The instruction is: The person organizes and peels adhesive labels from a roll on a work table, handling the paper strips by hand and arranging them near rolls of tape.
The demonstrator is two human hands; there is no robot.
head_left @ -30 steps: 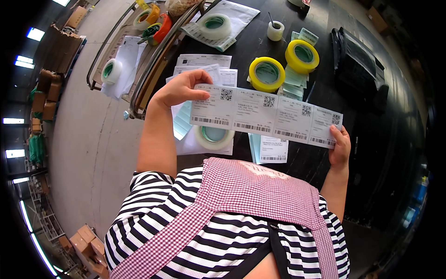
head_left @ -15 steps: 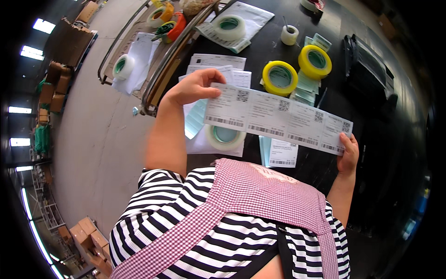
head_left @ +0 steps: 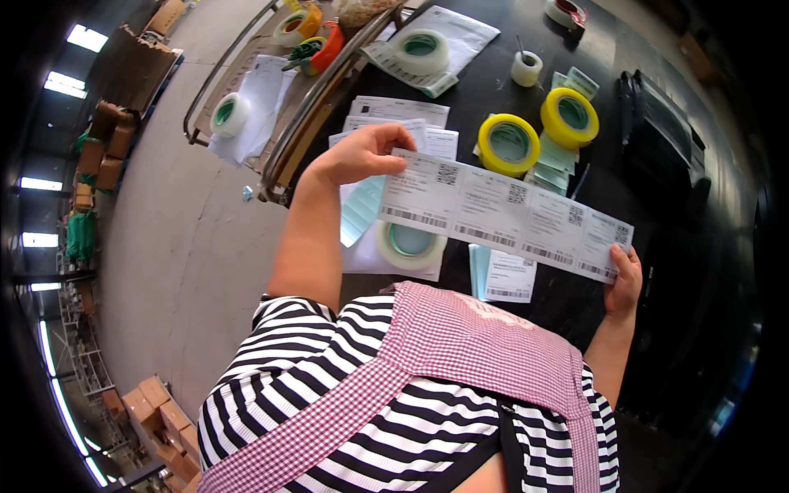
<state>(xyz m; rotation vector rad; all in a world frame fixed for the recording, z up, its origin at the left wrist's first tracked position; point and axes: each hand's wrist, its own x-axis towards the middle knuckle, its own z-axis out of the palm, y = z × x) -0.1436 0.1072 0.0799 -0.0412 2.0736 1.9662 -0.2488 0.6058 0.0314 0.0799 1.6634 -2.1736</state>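
A long strip of white printed labels (head_left: 493, 212) is stretched between my two hands above the black table. My left hand (head_left: 366, 154) pinches its upper left corner between thumb and fingers. At the other end, my right hand (head_left: 625, 279) grips the strip's right edge, thumb on the printed face. Under the strip's left part lies a roll of clear tape (head_left: 440, 253) on white paper, partly covered. A small stack of labels (head_left: 509, 276) with a pale blue backing rests below the strip's middle. Two yellow tape rolls (head_left: 509, 145) (head_left: 569, 118) stand just beyond it.
Printed sheets (head_left: 400, 108) lie beyond my left hand. Farther off are a tape roll on a plastic mailer (head_left: 467, 33) and a small white pot (head_left: 527, 69). Black bags (head_left: 662, 123) lie at the right. A metal-railed cart (head_left: 246, 90) adjoins the table's left side.
The whole view has shifted a little, so table and hands appear slightly farther right. Both hands still hold the label strip in much the same pose.
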